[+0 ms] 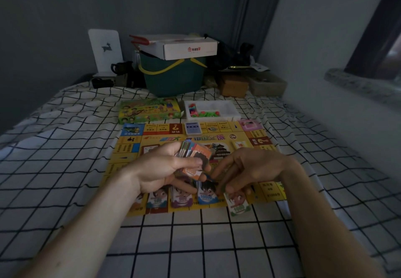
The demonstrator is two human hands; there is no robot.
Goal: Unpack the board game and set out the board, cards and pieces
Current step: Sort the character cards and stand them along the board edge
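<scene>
The yellow game board [238, 145] lies flat on my checked bedsheet [65, 147], and I place everything else by it. Beyond its far edge sit the green game box [149, 110] and, beside that, the white tray [211, 109] of coloured pieces. A blue card deck [193, 128] rests on the board's far strip. Along its near edge stand small money piles [182, 197]. Over the board's middle, my left hand [165, 167] grips a fanned stack of notes [195, 154]; my right hand [245, 169] pinches a green note [237, 204] at the near edge.

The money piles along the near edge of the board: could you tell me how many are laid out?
4: three piles side by side, a fourth under the right hand; the hands may hide more.
</scene>
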